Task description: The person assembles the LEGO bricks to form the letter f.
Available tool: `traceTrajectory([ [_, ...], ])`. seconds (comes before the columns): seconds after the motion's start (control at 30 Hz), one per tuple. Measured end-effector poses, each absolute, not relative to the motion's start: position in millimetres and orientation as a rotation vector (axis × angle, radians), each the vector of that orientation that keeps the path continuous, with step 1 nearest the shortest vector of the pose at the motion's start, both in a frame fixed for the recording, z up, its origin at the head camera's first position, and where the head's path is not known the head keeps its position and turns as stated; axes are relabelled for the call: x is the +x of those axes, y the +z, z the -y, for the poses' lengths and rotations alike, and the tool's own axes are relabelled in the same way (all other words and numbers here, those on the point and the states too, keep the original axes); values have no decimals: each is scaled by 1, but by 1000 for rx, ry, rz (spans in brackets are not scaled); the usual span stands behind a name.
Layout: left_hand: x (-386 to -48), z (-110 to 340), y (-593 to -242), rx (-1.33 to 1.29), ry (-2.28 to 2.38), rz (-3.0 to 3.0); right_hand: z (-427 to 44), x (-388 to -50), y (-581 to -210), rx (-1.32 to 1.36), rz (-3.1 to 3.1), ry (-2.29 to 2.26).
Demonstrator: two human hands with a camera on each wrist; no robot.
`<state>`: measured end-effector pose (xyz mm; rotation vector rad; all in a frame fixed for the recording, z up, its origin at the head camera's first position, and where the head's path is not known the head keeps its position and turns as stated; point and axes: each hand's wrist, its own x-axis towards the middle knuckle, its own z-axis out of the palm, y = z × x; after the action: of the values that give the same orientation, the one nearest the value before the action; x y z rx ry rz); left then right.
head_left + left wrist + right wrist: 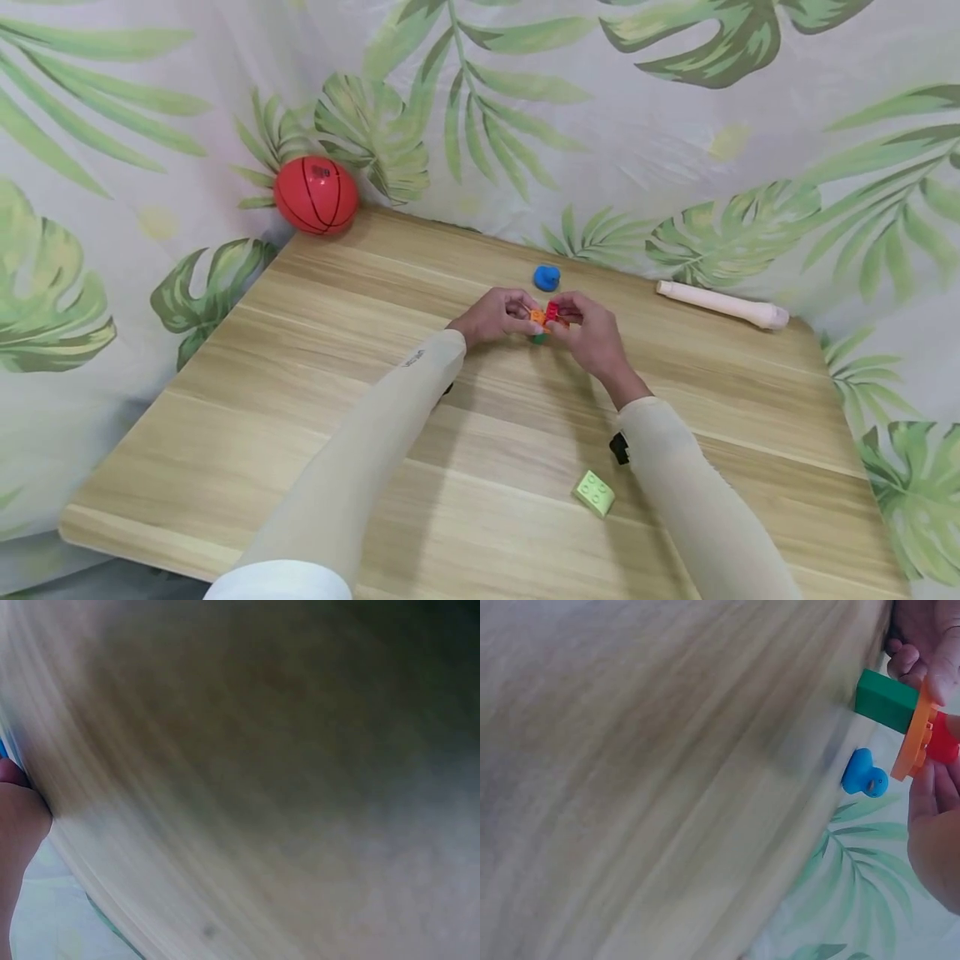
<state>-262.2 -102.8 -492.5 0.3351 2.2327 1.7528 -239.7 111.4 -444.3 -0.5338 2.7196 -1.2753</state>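
Observation:
In the right wrist view a green block (886, 700) stands on the table with an orange piece (911, 742) joined to it and a red block (943, 739) against the orange one. My left hand (495, 318) pinches the orange piece (537, 317) at its left side. From the right, my right hand (594, 333) grips the red block (552, 311) with thumb and fingers. Only a bit of the green block (539, 338) shows below them in the head view. The left wrist view has just part of a hand (22, 825) at its left edge.
A blue duck-like toy (547, 277) sits just behind the hands. A light green block (594, 493) lies near the right forearm. At the table's back left corner is a red ball (316, 195); a pale tube (722, 306) lies along the back right edge.

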Motion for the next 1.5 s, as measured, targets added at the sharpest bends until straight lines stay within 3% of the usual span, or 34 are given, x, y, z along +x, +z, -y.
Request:
traceTrajectory([
  [0.77,-263,99,-491,350,1736,-2249,-116,-242,-450,-773,-2907,-1056],
  [1.07,-265,103,-496,359,1753,-2216,-109,-247,-440,-690,-2888,-865],
  [1.5,-265,102,-492,365,1784,-2183,-110,-246,-442,-631,-2858,-985],
])
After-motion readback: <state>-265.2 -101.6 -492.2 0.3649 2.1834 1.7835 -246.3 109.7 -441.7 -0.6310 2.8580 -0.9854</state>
